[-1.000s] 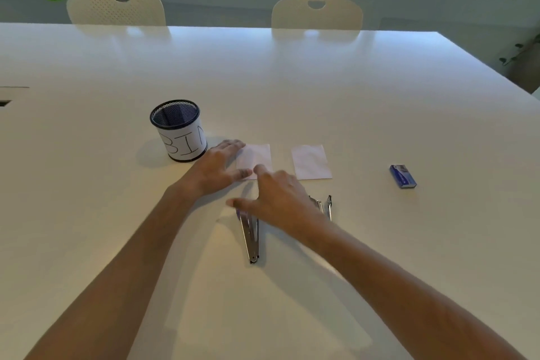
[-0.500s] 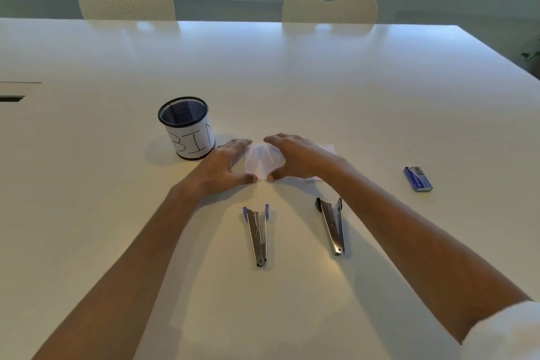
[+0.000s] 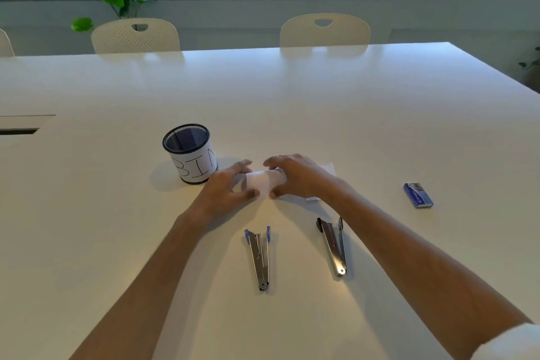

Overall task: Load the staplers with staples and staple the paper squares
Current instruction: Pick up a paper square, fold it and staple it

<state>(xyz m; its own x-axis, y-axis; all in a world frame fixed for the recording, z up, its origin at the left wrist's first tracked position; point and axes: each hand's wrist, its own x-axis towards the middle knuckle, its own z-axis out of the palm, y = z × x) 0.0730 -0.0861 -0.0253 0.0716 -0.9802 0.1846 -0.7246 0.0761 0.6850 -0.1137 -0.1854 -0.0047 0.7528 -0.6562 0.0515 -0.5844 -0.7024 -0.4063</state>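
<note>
My left hand (image 3: 226,188) and my right hand (image 3: 295,175) both grip a white paper square (image 3: 264,181), bent and lifted a little off the table. A second paper square (image 3: 327,169) lies flat behind my right hand, mostly hidden by it. Two metal staplers lie open on the table nearer to me: one with purple ends (image 3: 260,257) below my left hand, one with a black end (image 3: 334,245) below my right wrist. A small blue staple box (image 3: 418,195) rests at the right.
A black mesh cup (image 3: 191,152) with a white label reading "BIN" stands just left of my left hand. The white table (image 3: 292,102) stretches far back to two pale chairs (image 3: 324,29). A cable slot (image 3: 19,131) sits at the table's left edge.
My right hand moved from over the staplers up to the paper. Both hands now pinch the left paper square and have raised and curled it. The camera tilted up.
</note>
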